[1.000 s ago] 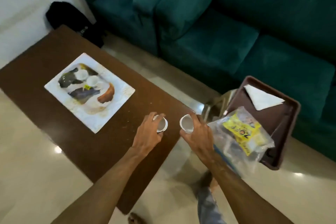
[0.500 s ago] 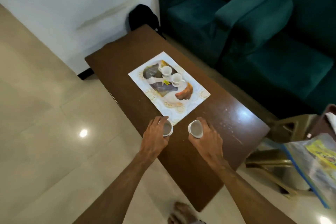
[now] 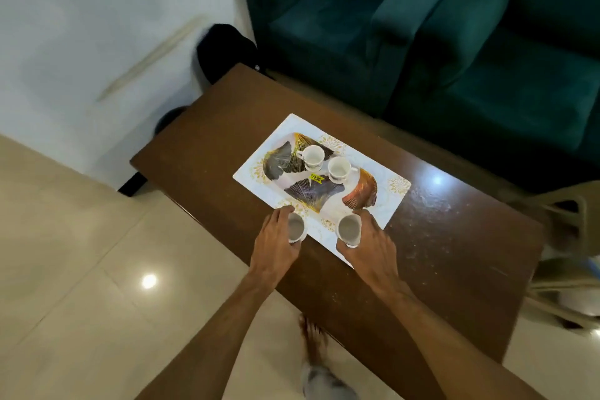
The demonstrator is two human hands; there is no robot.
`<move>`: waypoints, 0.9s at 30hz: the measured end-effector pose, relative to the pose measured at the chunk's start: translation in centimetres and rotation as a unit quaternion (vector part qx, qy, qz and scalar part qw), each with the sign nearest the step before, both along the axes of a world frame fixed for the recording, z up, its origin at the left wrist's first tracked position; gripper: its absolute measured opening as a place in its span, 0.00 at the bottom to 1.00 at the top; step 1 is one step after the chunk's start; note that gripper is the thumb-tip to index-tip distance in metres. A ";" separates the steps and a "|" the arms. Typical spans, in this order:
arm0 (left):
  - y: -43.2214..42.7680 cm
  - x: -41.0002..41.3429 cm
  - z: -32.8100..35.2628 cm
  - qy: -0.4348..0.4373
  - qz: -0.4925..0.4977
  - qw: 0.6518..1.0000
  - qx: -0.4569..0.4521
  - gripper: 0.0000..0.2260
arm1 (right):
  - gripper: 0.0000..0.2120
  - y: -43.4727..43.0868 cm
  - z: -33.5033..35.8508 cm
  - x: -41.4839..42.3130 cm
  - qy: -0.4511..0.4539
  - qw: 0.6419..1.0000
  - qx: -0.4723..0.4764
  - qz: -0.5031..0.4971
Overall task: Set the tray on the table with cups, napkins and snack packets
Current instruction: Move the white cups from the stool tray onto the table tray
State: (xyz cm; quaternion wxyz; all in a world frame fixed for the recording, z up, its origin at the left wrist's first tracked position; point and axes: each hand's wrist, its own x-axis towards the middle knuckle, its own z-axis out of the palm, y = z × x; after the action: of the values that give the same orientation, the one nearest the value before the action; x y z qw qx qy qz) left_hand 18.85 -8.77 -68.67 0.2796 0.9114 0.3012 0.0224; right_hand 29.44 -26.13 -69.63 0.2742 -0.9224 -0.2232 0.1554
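**Two teacups held at the near edge of the tray**

The leaf-printed tray lies flat on the brown tabletop. Its long axis runs from upper left to lower right in the view, roughly parallel to the tabletop's own length. A yellow price sticker sits near its middle.

Two white teacups stand upright on the far half. The far-left cup points its handle left, and the cup beside it points its handle right.

The left hand has its grip curled round a third cup, mouth up, at the tray's near long edge. The right hand likewise wraps its grip round a fourth cup, mouth up, over the near part of the tray. The handles of both held cups are hidden by the fingers. Whether either cup rests on the tray cannot be told.

A teal sofa stands beyond the tabletop, with a black bag beside its end. A beige plastic chair is at the right, and the floor is pale tile.
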 end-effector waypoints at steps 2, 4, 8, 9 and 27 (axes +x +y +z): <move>2.3 1.3 -0.7 0.003 -0.026 1.000 -0.004 0.31 | 0.30 2.0 -0.7 0.5 -0.007 1.000 -0.008 -0.011; 4.3 2.5 -1.3 0.007 -0.050 0.999 -0.006 0.31 | 0.30 3.8 -1.3 1.0 -0.014 1.000 -0.018 -0.013; 7.5 5.1 -2.2 0.016 -0.099 0.995 -0.014 0.31 | 0.31 6.6 -2.0 1.8 -0.025 0.999 -0.035 -0.022; 8.3 5.9 -2.4 0.016 -0.112 0.993 -0.015 0.31 | 0.32 7.3 -2.3 2.1 -0.027 0.998 -0.037 -0.031; 15.1 14.3 -10.9 -0.003 -0.264 0.961 -0.085 0.32 | 0.36 15.3 -8.9 4.9 0.002 0.977 -0.064 -0.201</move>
State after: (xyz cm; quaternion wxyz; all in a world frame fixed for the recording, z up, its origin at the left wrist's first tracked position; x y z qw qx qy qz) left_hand 33.17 6.31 -79.59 0.3529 0.9313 0.0501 -0.0754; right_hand 34.36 -10.81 -78.49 0.2410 -0.9636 -0.0220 0.1132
